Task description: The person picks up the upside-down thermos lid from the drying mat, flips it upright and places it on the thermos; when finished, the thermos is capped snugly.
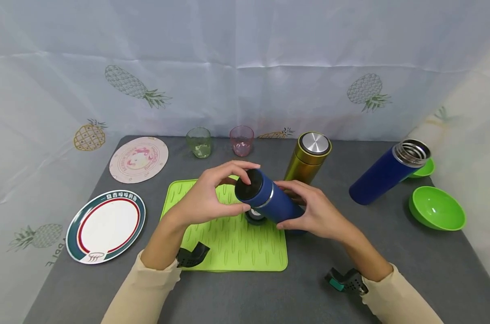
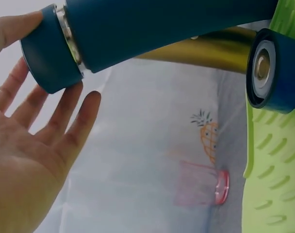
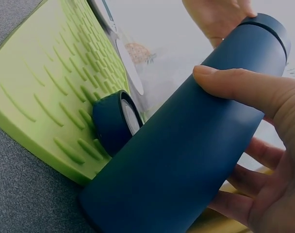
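Observation:
A blue thermos bottle (image 1: 280,203) is held tilted over the green mat (image 1: 232,252), its lid end toward the left. My left hand (image 1: 214,191) grips the bottle's blue lid (image 1: 265,192) between thumb and fingers; a silver band shows between lid and body in the left wrist view. Wrapped around the lower body is my right hand (image 1: 317,209), thumb on the near side. Beneath the bottle, a loose blue lid (image 2: 283,73) rests on the mat, showing its pale inside. A second blue thermos bottle (image 1: 376,175) stands lidless at the right, steel mouth exposed.
Behind the right hand stands a gold thermos (image 1: 303,164). Green glass (image 1: 199,143) and pink glass (image 1: 241,141) stand at the back. A pink round plate (image 1: 125,171) and a teal-rimmed plate (image 1: 72,234) lie left. Green bowls, one nearer (image 1: 437,209), sit far right.

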Demonstrator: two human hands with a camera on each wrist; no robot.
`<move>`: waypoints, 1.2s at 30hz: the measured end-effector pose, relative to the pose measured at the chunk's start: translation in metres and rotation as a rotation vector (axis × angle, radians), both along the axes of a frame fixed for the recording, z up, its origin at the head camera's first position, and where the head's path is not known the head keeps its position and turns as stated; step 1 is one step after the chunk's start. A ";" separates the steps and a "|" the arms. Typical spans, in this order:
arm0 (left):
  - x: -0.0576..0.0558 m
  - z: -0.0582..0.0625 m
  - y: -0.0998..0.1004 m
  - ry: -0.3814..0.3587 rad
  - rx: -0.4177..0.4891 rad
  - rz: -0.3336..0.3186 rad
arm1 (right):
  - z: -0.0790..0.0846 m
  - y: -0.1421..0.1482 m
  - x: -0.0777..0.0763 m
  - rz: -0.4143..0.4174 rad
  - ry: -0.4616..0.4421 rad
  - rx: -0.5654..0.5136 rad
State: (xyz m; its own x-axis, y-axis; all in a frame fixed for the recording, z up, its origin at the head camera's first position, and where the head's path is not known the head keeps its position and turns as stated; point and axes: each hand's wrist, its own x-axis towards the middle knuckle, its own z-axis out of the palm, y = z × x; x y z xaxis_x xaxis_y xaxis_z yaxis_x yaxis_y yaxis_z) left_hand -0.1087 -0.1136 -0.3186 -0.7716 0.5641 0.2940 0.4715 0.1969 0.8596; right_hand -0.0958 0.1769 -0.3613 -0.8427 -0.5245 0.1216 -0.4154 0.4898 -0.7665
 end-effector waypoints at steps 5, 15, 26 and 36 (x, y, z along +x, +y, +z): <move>0.002 0.002 0.005 -0.025 -0.027 0.052 | 0.000 0.001 0.000 0.009 -0.005 -0.002; 0.002 0.006 0.004 -0.064 -0.001 -0.038 | -0.002 0.003 0.000 0.004 -0.017 -0.002; 0.001 0.005 0.004 -0.079 0.052 -0.082 | -0.002 0.004 0.002 -0.009 -0.012 -0.002; 0.002 0.008 0.010 -0.083 0.049 -0.019 | -0.002 0.004 0.001 0.014 -0.023 -0.012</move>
State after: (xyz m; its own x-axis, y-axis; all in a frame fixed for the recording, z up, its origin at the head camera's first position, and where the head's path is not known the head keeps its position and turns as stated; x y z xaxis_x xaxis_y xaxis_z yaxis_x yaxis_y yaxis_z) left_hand -0.1068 -0.1033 -0.3102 -0.7839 0.5652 0.2569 0.4011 0.1452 0.9045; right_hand -0.0950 0.1807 -0.3631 -0.8378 -0.5351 0.1082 -0.4042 0.4748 -0.7817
